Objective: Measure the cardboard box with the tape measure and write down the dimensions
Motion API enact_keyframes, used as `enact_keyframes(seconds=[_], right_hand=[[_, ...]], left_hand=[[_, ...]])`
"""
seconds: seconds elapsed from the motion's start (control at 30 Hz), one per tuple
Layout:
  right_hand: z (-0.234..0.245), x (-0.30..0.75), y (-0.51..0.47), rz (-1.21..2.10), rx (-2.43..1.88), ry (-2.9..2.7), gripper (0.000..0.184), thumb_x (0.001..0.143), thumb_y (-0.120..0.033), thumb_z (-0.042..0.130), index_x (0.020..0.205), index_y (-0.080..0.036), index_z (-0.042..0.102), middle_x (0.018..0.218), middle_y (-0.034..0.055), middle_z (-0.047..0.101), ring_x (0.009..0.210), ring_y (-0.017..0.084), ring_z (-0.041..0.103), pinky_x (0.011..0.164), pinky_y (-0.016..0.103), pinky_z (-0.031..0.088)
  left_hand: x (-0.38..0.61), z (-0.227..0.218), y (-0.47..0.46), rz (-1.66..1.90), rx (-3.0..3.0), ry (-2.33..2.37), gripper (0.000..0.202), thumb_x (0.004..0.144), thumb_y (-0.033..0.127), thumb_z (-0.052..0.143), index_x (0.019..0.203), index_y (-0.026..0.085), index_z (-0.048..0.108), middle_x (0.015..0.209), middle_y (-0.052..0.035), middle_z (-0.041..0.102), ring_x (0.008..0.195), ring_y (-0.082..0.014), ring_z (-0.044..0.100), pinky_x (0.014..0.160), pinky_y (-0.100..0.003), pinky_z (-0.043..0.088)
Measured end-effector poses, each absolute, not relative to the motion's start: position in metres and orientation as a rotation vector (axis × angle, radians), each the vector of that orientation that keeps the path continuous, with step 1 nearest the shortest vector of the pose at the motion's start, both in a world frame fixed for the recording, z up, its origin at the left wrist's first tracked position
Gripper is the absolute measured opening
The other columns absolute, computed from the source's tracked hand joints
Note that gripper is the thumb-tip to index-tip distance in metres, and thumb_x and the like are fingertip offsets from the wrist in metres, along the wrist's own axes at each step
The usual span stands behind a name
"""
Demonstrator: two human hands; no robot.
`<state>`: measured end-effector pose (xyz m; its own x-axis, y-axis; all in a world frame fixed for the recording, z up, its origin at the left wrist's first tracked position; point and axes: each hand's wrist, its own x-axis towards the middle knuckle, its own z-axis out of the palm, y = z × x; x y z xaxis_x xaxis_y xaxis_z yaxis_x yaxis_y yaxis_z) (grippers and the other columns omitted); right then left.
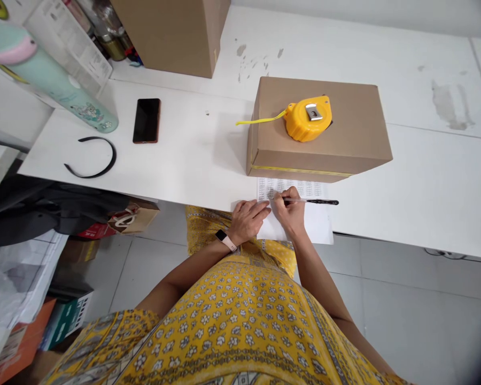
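Note:
A black pen (323,202) is pinched in my right hand (291,214), its tip down at a printed paper sheet (318,222). Rows of small print run across the top of the sheet, partly behind the box. My left hand (248,220) lies flat with fingers stretched out, fingertips at the sheet's left edge. Just beyond both hands stands a closed brown cardboard box (344,125). On top of it rests a yellow tape measure (307,118) with a yellow wrist strap hanging toward the left; no blade is seen drawn out.
Left on the white table (192,155) lie a phone (146,121) and a black headband (111,158). A mint bottle (60,80) stands at the far left, near a larger cardboard box (176,35). The table's front edge runs just under my hands.

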<state>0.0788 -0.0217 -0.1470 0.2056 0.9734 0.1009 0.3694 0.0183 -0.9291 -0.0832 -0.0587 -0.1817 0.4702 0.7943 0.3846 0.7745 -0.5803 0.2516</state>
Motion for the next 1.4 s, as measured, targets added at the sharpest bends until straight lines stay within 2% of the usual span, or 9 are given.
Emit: enact_keyframes(seconds=[0.4, 1.0, 1.4], right_hand=[[-0.1451, 0.0790, -0.0225, 0.811, -1.536, -1.292, 0.027, 0.086, -0.033, 0.064, 0.071, -0.025, 0.043, 0.059, -0.0077, 0.043, 0.055, 0.010, 0.040, 0.054, 0.026, 0.034], [-0.1437, 0.0802, -0.0191, 0.782, -1.516, -1.359, 0.026, 0.085, -0.033, 0.063, 0.071, -0.025, 0.043, 0.060, -0.0072, 0.043, 0.054, 0.010, 0.040, 0.054, 0.027, 0.033], [-0.1438, 0.0792, -0.0206, 0.821, -1.546, -1.321, 0.028, 0.086, -0.034, 0.064, 0.073, -0.025, 0.042, 0.057, -0.0081, 0.044, 0.053, 0.010, 0.040, 0.054, 0.026, 0.033]], left_hand=[[-0.0829, -0.1815, -0.0591, 0.762, 2.658, 1.419, 0.037, 0.096, 0.013, 0.056, 0.124, 0.029, 0.075, 0.135, -0.0022, 0.073, 0.116, -0.0239, 0.063, 0.101, -0.043, 0.045], [-0.0829, -0.1818, -0.0583, 0.790, 2.650, 1.418, 0.036, 0.096, 0.012, 0.057, 0.122, 0.029, 0.075, 0.135, 0.0019, 0.073, 0.115, -0.0237, 0.065, 0.101, -0.043, 0.046], [-0.0833, -0.1816, -0.0586, 0.888, 2.686, 1.409, 0.036, 0.096, 0.011, 0.055, 0.120, 0.028, 0.076, 0.133, -0.0004, 0.074, 0.114, -0.0229, 0.065, 0.100, -0.042, 0.045]])
